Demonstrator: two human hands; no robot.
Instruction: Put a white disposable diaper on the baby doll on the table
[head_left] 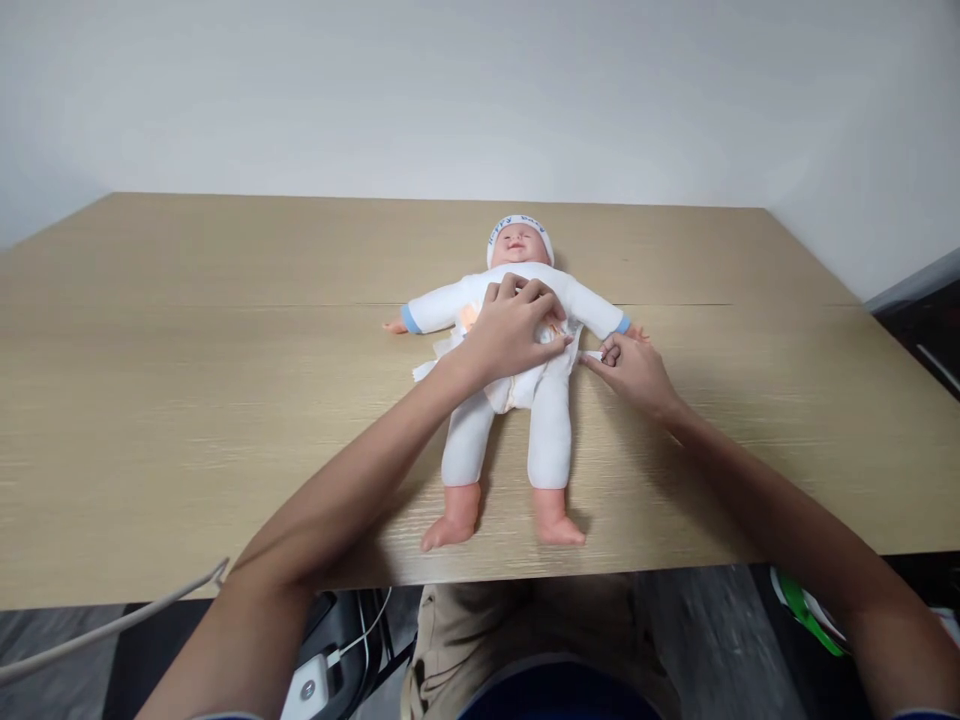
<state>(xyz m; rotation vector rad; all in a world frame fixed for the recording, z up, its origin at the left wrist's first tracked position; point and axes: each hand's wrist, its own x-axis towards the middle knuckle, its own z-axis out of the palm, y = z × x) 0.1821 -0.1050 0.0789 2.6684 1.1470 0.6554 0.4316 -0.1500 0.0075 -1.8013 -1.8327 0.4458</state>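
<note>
A baby doll in a white suit and white cap lies on its back on the wooden table, head toward the wall, feet near the front edge. A white diaper is wrapped around its waist, with a loose flap sticking out on the doll's left side in view. My left hand presses flat on the doll's belly over the diaper. My right hand pinches the diaper's tab just beside the doll's hip, near its outstretched arm.
A white cable hangs off the table's front left edge. Below the table are a white charger, my knees and a green object on the floor at the right. A plain wall stands behind the table.
</note>
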